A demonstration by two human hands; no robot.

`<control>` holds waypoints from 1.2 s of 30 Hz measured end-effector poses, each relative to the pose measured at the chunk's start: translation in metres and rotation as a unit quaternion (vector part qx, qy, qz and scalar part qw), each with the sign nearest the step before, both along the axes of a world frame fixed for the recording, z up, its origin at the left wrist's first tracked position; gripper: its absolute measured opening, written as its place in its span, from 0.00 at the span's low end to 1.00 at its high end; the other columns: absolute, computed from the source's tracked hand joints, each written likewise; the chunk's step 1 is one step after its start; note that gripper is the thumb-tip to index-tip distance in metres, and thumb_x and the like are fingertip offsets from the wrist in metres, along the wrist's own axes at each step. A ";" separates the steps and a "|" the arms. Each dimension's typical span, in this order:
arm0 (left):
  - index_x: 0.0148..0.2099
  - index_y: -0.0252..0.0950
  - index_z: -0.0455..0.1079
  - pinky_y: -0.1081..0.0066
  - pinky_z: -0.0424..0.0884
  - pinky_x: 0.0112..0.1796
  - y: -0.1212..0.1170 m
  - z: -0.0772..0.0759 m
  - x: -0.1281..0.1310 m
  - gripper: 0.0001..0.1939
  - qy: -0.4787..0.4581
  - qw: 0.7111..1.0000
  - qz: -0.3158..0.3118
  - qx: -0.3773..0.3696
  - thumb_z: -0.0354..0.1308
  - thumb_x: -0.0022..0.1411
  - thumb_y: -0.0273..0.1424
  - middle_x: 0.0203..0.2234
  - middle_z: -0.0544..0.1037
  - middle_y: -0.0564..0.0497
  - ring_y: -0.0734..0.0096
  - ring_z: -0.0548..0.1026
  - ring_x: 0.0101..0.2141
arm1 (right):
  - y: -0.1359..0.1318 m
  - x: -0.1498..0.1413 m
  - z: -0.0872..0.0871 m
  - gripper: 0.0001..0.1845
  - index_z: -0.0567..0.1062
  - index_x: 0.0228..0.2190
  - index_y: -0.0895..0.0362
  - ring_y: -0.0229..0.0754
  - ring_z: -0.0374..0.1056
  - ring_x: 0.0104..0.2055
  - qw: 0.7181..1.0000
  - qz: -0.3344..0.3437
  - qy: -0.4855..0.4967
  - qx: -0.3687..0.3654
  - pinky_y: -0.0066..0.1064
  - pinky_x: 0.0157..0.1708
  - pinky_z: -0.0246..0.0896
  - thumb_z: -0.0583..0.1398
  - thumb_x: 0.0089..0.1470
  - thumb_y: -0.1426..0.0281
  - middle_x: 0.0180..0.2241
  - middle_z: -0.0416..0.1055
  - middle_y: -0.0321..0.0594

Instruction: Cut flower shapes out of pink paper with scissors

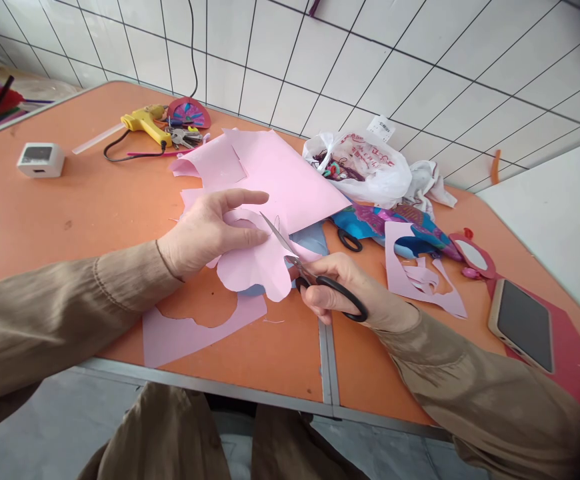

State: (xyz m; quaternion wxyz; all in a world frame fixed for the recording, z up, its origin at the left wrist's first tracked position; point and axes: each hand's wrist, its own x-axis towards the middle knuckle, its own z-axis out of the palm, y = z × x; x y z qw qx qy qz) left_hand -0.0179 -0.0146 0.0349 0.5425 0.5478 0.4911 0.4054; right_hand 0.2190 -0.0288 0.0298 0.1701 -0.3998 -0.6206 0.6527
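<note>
left hand (197, 233): thumb flat on top of the scalloped pink cutout (255, 267), index finger stretched out with a clear gap to the thumb, remaining fingers hidden below; it has hold of the cutout. right hand (347, 287): fingers closed round the black handles of the scissors (303, 270), blades parted and pointing up-left, at the right side of the cutout. cutout is between the two hands, above the orange table (285, 350), near the seam.

big pink sheet (280, 177) lies just beyond the left hand, partly curled. blue piece (313, 240) shows under the pink stuff. pink offcut (205, 333) with a curved notch lies at the near edge; second pink offcut (397, 273) with curled strips is right of the scissors. black loop handle (350, 240) sticks out beside the blue and purple item (395, 223).

far side, left to right: white block (41, 160), yellow glue gun (145, 123), keys (185, 137), red-rimmed fan-shaped piece (190, 112), white plastic bag (365, 163) with dark strands showing. phone (525, 323) lies partly on red sheet (570, 353), right side
</note>
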 end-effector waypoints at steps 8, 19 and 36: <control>0.60 0.34 0.72 0.69 0.71 0.26 -0.001 0.000 0.000 0.36 -0.001 1.000 0.004 -0.001 0.71 0.47 0.32 0.23 0.78 0.53 0.67 0.75 0.24 | 0.001 0.000 -0.001 0.31 0.78 0.35 0.61 0.31 0.59 0.15 1.000 0.006 0.007 0.006 0.24 0.14 0.52 0.70 0.46 0.46 0.17 0.63 0.28; 0.60 0.35 0.71 0.70 0.70 0.25 -0.001 0.000 0.000 0.36 0.001 1.000 0.002 -0.007 0.71 0.47 0.33 0.23 0.77 0.53 0.68 0.75 0.24 | 0.001 -0.001 0.001 0.32 0.77 0.36 0.61 0.30 0.59 0.15 1.000 0.007 -0.003 0.001 0.23 0.15 0.51 0.70 0.45 0.45 0.16 0.63 0.27; 0.60 0.36 0.72 0.71 0.66 0.23 0.001 -0.004 -0.002 0.34 0.006 1.000 -0.008 0.001 0.71 0.49 0.33 0.22 0.74 0.54 0.71 0.71 0.21 | 0.003 0.001 -0.002 0.28 0.77 0.31 0.61 0.31 0.58 0.15 0.999 0.022 0.012 0.021 0.24 0.15 0.50 0.68 0.49 0.46 0.15 0.62 0.29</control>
